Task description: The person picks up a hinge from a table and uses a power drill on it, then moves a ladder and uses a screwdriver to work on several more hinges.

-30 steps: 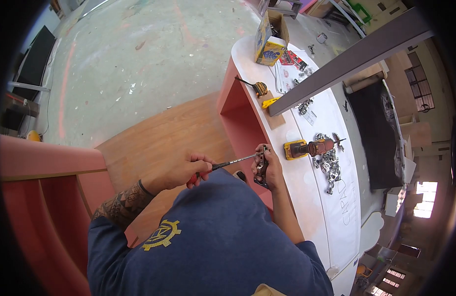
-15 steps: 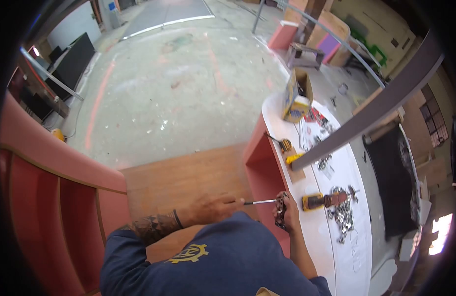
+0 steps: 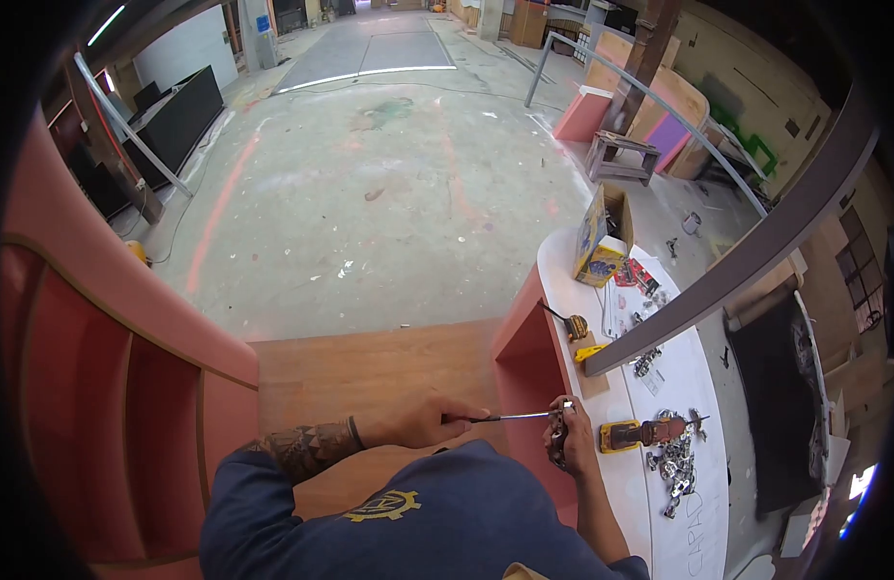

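Observation:
My left hand (image 3: 418, 421) is closed around the handle of a screwdriver (image 3: 513, 418), its thin shaft pointing right. The shaft's tip meets a shiny metal cabinet hinge (image 3: 560, 435) gripped in my right hand (image 3: 579, 440); my fingers partly hide the hinge. Both hands are in front of my blue shirt, the right beside the white top of a pink counter (image 3: 616, 503). Near the right hand a yellow cordless drill (image 3: 619, 436) lies on that top. Beside it is a pile of shiny metal hinges (image 3: 677, 474).
A cardboard box (image 3: 602, 242) stands at the counter's far end. Nearer are a tape measure (image 3: 576, 327), a yellow tool (image 3: 590, 354) and more small hardware. A grey post (image 3: 737, 261) slants across the counter. Pink shelving (image 3: 167, 425) stands at left, above a wooden floor panel (image 3: 370, 358).
My view has tilted up, so the surroundings sit lower in the picture. The left hand is slightly farther right and lower, still with the screwdriver against the hinge.

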`<move>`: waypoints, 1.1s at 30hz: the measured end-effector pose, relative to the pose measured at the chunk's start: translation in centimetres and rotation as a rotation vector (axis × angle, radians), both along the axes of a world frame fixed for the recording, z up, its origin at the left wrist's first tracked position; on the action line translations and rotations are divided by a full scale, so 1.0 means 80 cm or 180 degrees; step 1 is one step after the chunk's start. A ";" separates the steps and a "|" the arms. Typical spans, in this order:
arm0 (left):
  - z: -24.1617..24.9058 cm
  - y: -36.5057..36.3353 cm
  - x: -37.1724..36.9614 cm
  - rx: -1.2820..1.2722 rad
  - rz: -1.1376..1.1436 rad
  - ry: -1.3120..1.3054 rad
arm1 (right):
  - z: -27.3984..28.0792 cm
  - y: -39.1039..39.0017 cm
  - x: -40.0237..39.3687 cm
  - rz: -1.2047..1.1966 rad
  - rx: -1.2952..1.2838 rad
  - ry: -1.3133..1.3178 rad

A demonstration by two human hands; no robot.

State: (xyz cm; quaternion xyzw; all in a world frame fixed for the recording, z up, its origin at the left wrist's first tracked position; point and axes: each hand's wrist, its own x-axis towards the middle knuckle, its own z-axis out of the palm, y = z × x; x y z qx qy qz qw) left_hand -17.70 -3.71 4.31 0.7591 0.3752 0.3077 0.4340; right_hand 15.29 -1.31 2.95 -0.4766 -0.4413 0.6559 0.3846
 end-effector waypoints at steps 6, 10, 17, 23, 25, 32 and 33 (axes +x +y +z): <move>0.015 -0.001 0.001 0.1229 0.0095 0.0774 | 0.009 0.009 -0.004 -0.0057 -0.0018 0.0058; 0.036 0.002 0.013 0.0176 0.0254 0.0217 | 0.016 0.017 0.003 -0.0164 0.0241 -0.0114; 0.030 0.014 0.015 -0.3011 0.0128 -0.1061 | 0.002 0.008 0.015 -0.0066 0.0555 -0.0103; 0.016 -0.005 0.024 -0.0114 0.0348 0.0197 | -0.004 -0.008 0.010 -0.0167 0.0188 0.0082; 0.015 -0.005 0.027 0.0681 0.0299 0.0026 | -0.001 -0.010 0.011 -0.0206 0.0113 0.0013; 0.044 0.016 0.040 -0.2161 0.0377 -0.1149 | 0.018 0.001 0.027 -0.0574 0.0493 0.0006; 0.048 0.025 0.034 -0.3328 0.0225 -0.1761 | 0.016 0.000 0.028 -0.0544 0.0677 -0.0051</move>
